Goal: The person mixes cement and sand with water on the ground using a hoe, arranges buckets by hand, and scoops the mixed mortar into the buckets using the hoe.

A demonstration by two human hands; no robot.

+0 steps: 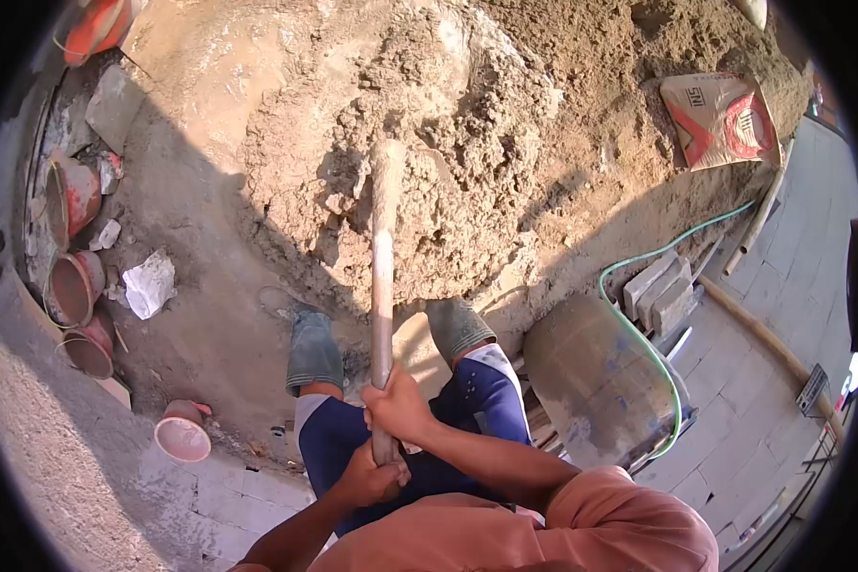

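So, heap: a mound of wet mix [477, 205], with the person's boots [316, 355] at its near edge.
Buckets: three in a row [95, 273] left of the heap, a fourth bucket [183, 435] nearer the person; a white lump [150, 284] beside the row, toward the heap.
Sack: a printed sack [723, 124] on the heap's right side.
Near right of heap: green hose [660, 363], stacked blocks [660, 294], broad stained sheet [589, 367].
Handle: a wooden handle [382, 267] reaching over the heap; its working end cannot be made out.
Right hand: right hand [398, 408] wrapped round the handle, nearer the heap, forearm slanting across the body.
Left hand: left hand [376, 476] curled round the handle's near end, farther from the heap.
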